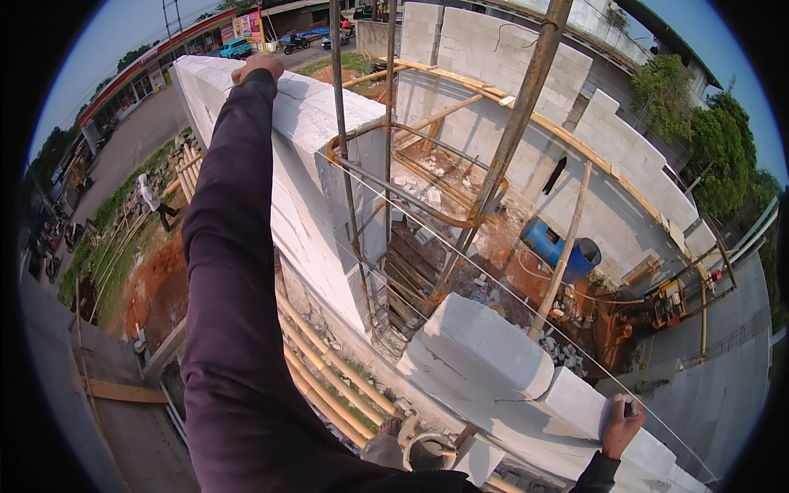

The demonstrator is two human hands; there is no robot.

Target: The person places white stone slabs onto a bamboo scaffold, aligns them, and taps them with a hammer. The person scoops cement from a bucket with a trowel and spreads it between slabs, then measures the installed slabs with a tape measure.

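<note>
Stretched far forward, my left hand [257,70] rests curled on top of the tall white block wall [316,111]; what its fingers hold, if anything, is hidden. My right hand [623,426] is closed, fingers pinched together, beside a pale block [579,403] on the lower wall. Something small and dark may sit at its fingertips, too small to name. A thin white string [526,306] slants from the tall wall down past that hand. Another pale block [485,345] lies farther along the low wall. Steel reinforcing bars [509,123] with bent ties stand between the two wall parts.
Bamboo poles [329,370] lie below me, near a bucket [431,452] and my foot. Beyond the wall are a blue drum [580,257], a leaning pole [567,246], rubble and a curved block wall [493,49]. A person [149,195] walks on the ground at left.
</note>
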